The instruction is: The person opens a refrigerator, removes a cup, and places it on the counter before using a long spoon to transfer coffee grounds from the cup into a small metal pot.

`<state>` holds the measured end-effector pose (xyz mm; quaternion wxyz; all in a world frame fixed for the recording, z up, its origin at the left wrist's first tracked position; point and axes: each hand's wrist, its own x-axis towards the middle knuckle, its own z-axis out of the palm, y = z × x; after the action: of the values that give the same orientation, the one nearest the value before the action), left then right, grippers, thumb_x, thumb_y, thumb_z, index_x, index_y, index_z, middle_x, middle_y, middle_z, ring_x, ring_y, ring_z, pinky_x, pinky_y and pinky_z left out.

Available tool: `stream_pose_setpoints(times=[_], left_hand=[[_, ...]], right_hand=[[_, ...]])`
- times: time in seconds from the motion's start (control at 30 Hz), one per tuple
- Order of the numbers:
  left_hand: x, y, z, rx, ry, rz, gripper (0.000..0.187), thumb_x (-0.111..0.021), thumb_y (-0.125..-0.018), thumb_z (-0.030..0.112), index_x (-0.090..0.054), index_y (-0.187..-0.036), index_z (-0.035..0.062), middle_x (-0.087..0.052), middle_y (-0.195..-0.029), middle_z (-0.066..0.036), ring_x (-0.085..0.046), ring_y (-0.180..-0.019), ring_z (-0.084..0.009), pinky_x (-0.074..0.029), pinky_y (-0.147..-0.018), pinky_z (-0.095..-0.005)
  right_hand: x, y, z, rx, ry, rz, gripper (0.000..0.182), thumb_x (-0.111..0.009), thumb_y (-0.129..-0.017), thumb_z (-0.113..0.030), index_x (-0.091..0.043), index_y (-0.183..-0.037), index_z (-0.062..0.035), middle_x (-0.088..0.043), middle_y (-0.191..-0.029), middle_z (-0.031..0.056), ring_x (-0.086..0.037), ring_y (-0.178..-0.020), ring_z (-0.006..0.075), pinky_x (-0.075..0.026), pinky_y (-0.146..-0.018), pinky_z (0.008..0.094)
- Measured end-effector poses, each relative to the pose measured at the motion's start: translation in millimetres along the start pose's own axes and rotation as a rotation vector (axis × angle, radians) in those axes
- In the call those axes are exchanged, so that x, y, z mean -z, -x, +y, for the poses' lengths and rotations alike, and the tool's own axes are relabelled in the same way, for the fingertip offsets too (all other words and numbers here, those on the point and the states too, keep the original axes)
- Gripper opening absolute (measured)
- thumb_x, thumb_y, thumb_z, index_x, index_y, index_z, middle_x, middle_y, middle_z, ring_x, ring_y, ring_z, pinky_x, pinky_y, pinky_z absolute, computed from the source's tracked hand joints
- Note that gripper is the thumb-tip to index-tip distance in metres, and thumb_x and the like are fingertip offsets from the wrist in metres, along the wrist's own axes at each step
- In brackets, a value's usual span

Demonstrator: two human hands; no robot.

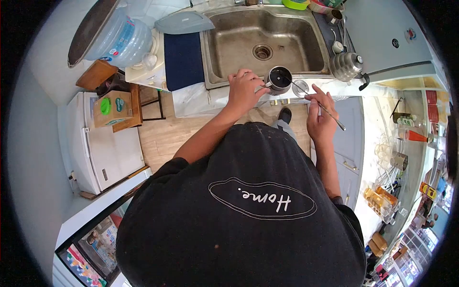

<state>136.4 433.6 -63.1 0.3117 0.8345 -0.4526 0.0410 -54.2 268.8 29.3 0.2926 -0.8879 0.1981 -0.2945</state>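
Note:
A metal cup (279, 80) with dark contents stands at the front edge of the sink. My left hand (245, 91) is on the left side of this cup, its fingers closed at the handle. A long metal spoon (330, 115) slants from the cup down to the right, and my right hand (322, 112) holds it between thumb and fingers. Just right of the cup, a small clear glass (300, 88) rests on the white counter, close to my right fingertips.
Behind the cup lies the steel sink (217, 48). A dark blue mat (183, 62) is left of it, near a large water bottle (126, 43). On the right stand a ridged metal kettle (346, 66) and a white scoop (337, 47).

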Motion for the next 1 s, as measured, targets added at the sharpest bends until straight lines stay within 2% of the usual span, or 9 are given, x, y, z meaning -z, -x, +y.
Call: stream_pose_setpoints(times=[0.17,0.37,0.57,0.77,0.87,1.0], left_hand=[[0,0,1,-0.007,-0.008,0.006,0.027,-0.086,-0.077,0.039,-0.079,-0.088,0.0162,-0.073,-0.102,0.003,-0.057,-0.119,-0.0236,-0.035,-0.093,-0.047],[2,-1,1,0.002,-0.009,-0.016,0.027,-0.086,-0.077,0.04,-0.079,-0.087,0.0162,-0.073,-0.102,0.004,-0.057,-0.118,-0.0228,-0.035,-0.092,-0.0467],[-1,-1,0,0.007,-0.001,-0.006,0.027,-0.087,-0.077,0.04,-0.079,-0.087,0.0161,-0.073,-0.102,0.003,-0.057,-0.119,-0.0229,-0.035,-0.093,-0.0467],[1,0,1,0.007,-0.005,-0.019,0.029,-0.086,-0.077,0.042,-0.08,-0.088,0.0159,-0.073,-0.102,0.002,-0.056,-0.121,-0.024,-0.035,-0.094,-0.0472],[0,0,-2,0.0,-0.005,-0.015,0.03,-0.085,-0.077,0.043,-0.08,-0.089,0.0158,-0.073,-0.103,0.002,-0.056,-0.121,-0.0243,-0.035,-0.094,-0.0473],[1,-1,-1,0.018,-0.006,-0.035,0.029,-0.085,-0.077,0.043,-0.08,-0.088,0.0161,-0.073,-0.105,0.003,-0.056,-0.121,-0.0243,-0.035,-0.094,-0.0473]], right_hand=[[-12,-1,-5,0.038,-0.016,-0.028,0.012,-0.059,-0.095,-0.005,-0.068,-0.101,-0.0064,-0.074,-0.119,0.0173,-0.07,-0.115,0.0355,-0.041,-0.114,0.0554],[-6,-9,3,-0.019,0.048,0.001,0.012,-0.058,-0.095,-0.005,-0.068,-0.101,-0.0056,-0.074,-0.119,0.0167,-0.069,-0.115,0.0357,-0.04,-0.115,0.0547],[-7,-3,-5,0.054,-0.004,-0.048,0.01,-0.059,-0.094,-0.005,-0.067,-0.1,-0.0055,-0.074,-0.12,0.0167,-0.07,-0.114,0.0364,-0.04,-0.114,0.0558],[-12,-12,-2,0.019,0.037,0.032,0.012,-0.058,-0.095,-0.005,-0.068,-0.102,-0.0054,-0.075,-0.115,0.0154,-0.071,-0.11,0.036,-0.041,-0.114,0.0553],[-1,-9,-4,-0.053,0.015,0.0,0.013,-0.058,-0.095,-0.005,-0.069,-0.103,-0.0052,-0.076,-0.113,0.0143,-0.071,-0.11,0.0366,-0.04,-0.115,0.0555],[-6,-5,-5,-0.003,-0.013,0.009,0.013,-0.057,-0.096,-0.006,-0.069,-0.102,-0.0058,-0.076,-0.111,0.0131,-0.071,-0.111,0.0357,-0.04,-0.115,0.0558]])
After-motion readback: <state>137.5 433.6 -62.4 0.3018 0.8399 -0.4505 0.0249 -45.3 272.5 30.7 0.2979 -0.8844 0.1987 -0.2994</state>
